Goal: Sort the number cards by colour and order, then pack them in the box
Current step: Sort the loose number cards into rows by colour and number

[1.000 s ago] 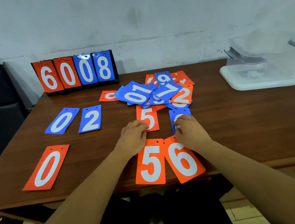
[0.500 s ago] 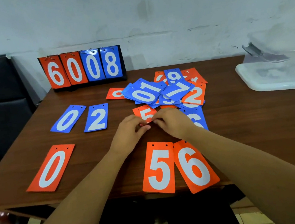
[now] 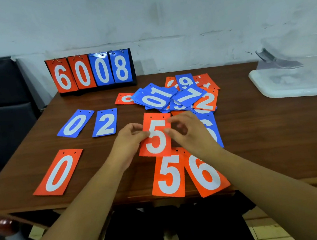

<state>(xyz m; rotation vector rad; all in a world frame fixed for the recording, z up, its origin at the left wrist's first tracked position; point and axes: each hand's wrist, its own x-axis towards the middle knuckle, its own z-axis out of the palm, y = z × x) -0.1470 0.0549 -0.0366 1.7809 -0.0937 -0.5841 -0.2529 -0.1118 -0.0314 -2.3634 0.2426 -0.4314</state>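
It looks like a plain office room: a brown wooden desk (image 3: pixel 257 147) stands against a scuffed white-painted wall (image 3: pixel 160 10), with a black padded seat (image 3: pixel 0 119) beside it and a pale tiled floor (image 3: pixel 267 230).

scorebd (image 3: pixel 91 71) 6008, held card 5 (image 3: pixel 157 138), blue 0 (image 3: pixel 74 123), blue 2 (image 3: pixel 105 122), orange 0 (image 3: pixel 58 173), orange 5 (image 3: pixel 168 175), orange 6 (image 3: pixel 205 173)
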